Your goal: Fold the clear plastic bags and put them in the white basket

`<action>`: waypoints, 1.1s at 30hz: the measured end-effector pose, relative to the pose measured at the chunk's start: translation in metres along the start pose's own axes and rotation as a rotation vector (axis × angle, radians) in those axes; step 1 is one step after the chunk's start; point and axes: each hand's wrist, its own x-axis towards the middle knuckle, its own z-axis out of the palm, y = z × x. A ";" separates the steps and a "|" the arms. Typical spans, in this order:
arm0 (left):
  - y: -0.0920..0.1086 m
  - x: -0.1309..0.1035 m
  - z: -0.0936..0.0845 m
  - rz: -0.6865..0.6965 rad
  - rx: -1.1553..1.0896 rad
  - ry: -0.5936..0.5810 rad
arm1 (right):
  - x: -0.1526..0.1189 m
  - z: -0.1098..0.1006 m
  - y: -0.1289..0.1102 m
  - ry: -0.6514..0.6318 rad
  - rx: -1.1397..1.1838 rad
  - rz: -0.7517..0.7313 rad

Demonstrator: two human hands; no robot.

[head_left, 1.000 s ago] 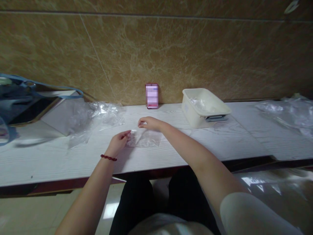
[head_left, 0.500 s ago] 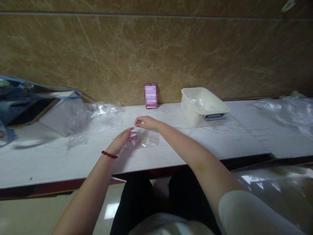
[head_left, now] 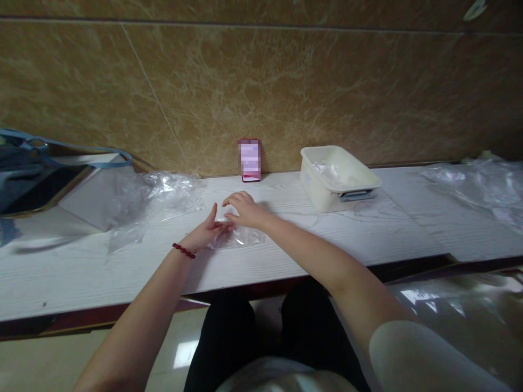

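Note:
Clear plastic film [head_left: 249, 236] lies on the white wood-grain table, below and beside both hands. My left hand [head_left: 210, 230] is over its left end, thumb raised apart from the fingers, which reach onto the plastic; nothing shows gripped. Just above the plastic, my right hand [head_left: 242, 209] has its fingers curved, with a gap between thumb and forefinger and nothing visible in it. The two hands are close together. A red beaded bracelet [head_left: 183, 250] circles my left wrist.
A phone [head_left: 249, 160] leans on the marbled wall. Right of it stands a cream bin [head_left: 321, 193] holding clear plastic. More plastic film lies at left [head_left: 169, 193] and far right [head_left: 482, 179]. A white box [head_left: 87, 198] with a blue strap is at far left.
My left thumb has lifted away from its fingers, which have spread over the plastic. My right hand's fingers have come apart from their pinch. The view has shifted slightly.

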 end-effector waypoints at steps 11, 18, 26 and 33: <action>-0.016 0.014 -0.010 0.156 0.046 -0.100 | 0.010 -0.007 -0.006 -0.230 -0.123 -0.198; -0.017 0.014 -0.010 0.070 -0.127 -0.145 | 0.021 -0.011 -0.006 -0.307 -0.224 -0.258; -0.001 0.004 -0.001 0.037 -0.417 -0.121 | 0.017 -0.007 -0.006 -0.224 -0.215 -0.338; 0.008 0.006 -0.005 0.033 -0.490 -0.126 | 0.016 -0.003 -0.005 -0.211 -0.211 -0.347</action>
